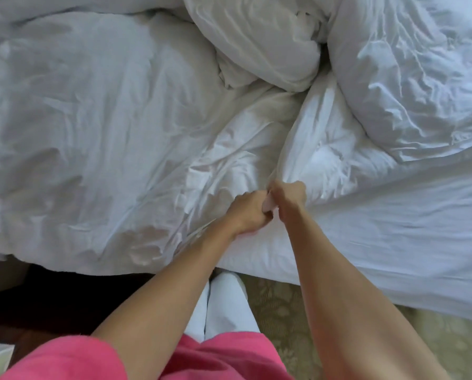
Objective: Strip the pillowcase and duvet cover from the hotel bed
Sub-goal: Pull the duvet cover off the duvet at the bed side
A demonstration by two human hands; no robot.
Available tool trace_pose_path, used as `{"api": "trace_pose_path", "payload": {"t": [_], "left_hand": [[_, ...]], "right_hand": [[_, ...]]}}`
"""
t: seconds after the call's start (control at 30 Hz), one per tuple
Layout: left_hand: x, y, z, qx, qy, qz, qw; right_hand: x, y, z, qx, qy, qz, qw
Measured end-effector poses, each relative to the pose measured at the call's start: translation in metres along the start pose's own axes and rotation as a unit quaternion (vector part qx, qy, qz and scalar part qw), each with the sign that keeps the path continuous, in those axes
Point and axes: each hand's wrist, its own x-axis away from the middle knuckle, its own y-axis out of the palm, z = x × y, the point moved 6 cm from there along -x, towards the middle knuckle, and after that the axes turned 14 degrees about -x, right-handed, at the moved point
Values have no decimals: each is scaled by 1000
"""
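White bedding is filling the bed point(393, 242). Both fists, left hand point(247, 212) and right hand point(288, 194), are clamping one fold of the cover point(306, 149), which is bunching toward 12 o'clock. Risk: duvet snagging inside, fabric slipping or tearing. Pillowcase: cannot tell.

Both arms reach forward, left hand point(250, 212) and right hand point(288, 197) fisted, touching.

From my remote feed, the person wore a bright pink short-sleeved top point(73, 357), its loose sleeve ending above the elbow, over white trousers point(229, 311). Both forearms were bare, and I saw no watch, ring or glove on the left hand point(250, 212) or right hand point(287, 197).
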Motion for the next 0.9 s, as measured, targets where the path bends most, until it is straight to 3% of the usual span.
{"api": "trace_pose_path", "payload": {"t": [0.2, 0.33, 0.57, 0.9], "left_hand": [[34, -1, 77, -34, 43, 15, 998], [54, 20, 90, -84, -20, -37, 996], [105, 42, 130, -109, -73, -79, 988], [185, 76, 195, -182, -113, 72, 974]], "right_hand": [[24, -80, -3, -128, -17, 103, 986], [47, -107, 23, -211, 3, 116, 971], [72, -164, 55, -343, 82, 35, 935], [105, -237, 62, -306, 64, -57, 948]]}}
